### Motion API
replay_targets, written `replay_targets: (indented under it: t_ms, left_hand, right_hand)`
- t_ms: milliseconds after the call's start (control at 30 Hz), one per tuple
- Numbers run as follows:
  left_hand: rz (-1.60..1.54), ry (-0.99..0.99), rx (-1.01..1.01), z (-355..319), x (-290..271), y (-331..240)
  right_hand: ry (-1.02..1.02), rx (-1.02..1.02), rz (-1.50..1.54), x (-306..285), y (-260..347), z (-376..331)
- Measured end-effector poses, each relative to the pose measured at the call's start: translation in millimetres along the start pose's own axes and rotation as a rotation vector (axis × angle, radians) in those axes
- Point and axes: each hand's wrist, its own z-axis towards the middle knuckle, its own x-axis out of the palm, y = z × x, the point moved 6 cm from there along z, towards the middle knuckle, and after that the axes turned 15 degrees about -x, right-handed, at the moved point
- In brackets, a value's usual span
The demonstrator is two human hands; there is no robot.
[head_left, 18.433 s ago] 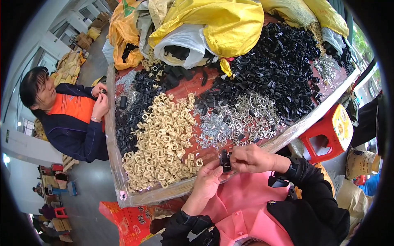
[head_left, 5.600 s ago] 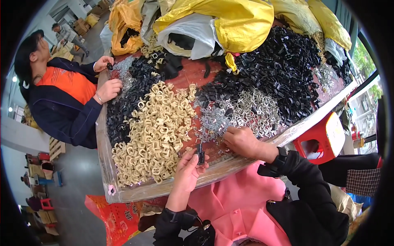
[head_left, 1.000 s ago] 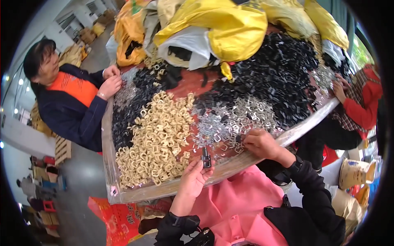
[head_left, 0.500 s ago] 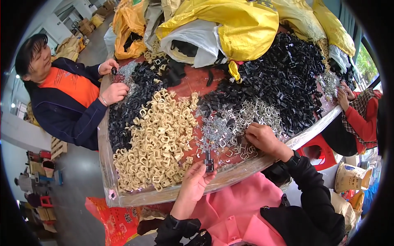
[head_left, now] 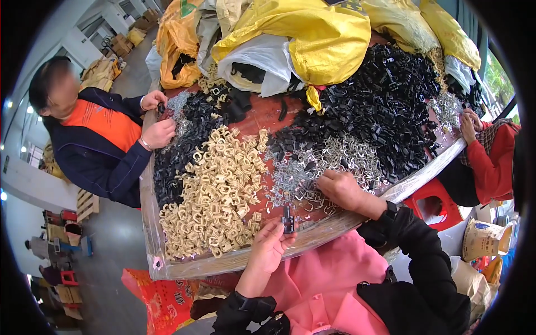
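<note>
Near the table's front edge, my left hand [head_left: 268, 248] pinches a small black plastic part [head_left: 288, 222] that has a narrow upright end. My right hand [head_left: 341, 190] hovers low over the small metal pieces, its fingers drawn together; whatever is between the fingertips is hidden. Below and left of it lie small silver screw-like pieces [head_left: 283, 177]. Beyond it spread bent silver metal loops [head_left: 357, 156]. A big heap of beige plastic loops [head_left: 215, 195] is left of my hands, and a wide heap of black plastic parts [head_left: 385, 106] lies far right.
The table's wrapped rim [head_left: 223, 263] curves in front of me. Yellow bags [head_left: 329, 50] and an orange bag [head_left: 177, 42] stand along the back. One person [head_left: 100, 134] works at the left, another's red sleeve [head_left: 491, 162] is at the right. A red stool [head_left: 438, 204] stands below the rim.
My right hand has moved left across the metal loops, toward the screw-like pieces. My left hand still holds the black plastic part, in nearly the same place.
</note>
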Motion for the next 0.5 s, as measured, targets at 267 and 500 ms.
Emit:
replay_targets:
  t_ms: [267,500]
  left_hand:
    - [0.008,0.033,-0.008,4.2,8.7,3.0]
    - [-0.003,0.033,0.035,16.0,23.4,-6.2]
  right_hand:
    - [-0.225,0.577,1.071,14.1,-22.9,-24.0]
    - [-0.342,0.816,1.677,19.1,-1.2,-18.3]
